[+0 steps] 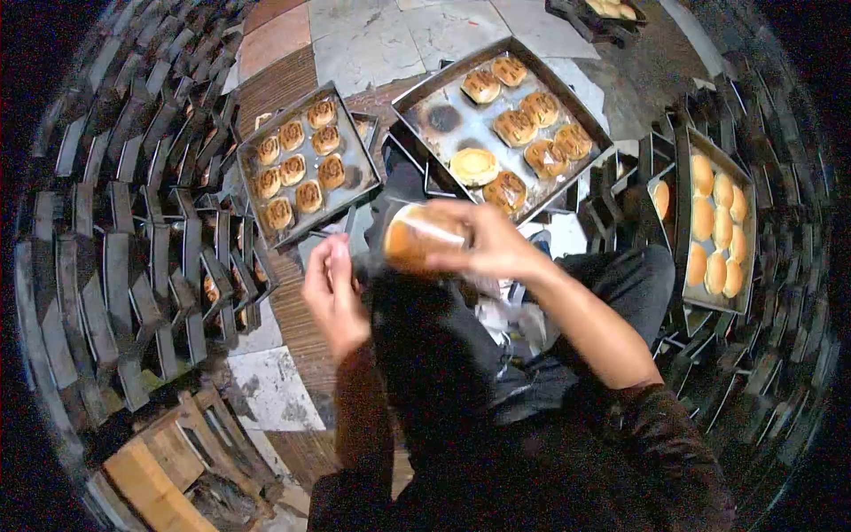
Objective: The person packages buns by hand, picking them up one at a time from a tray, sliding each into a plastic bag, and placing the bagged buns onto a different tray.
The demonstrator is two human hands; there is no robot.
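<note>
My right hand (492, 239) grips a round golden bun (421, 235) that sits inside a clear plastic bag. My left hand (330, 284) pinches the bag's left edge next to the bun. Both hands hover above my lap, just in front of two metal baking trays. The left tray (359, 182) holds several browned rolls (297, 168). The right tray (434, 115) holds several glazed buns (532, 124) and has bare patches.
A third tray (743, 186) of plain golden buns stands at the right. Stacks of empty dark metal tins (133, 248) ring the floor on the left and right. A wooden pallet (168, 461) lies at the lower left. Another tray (612, 11) sits at the top.
</note>
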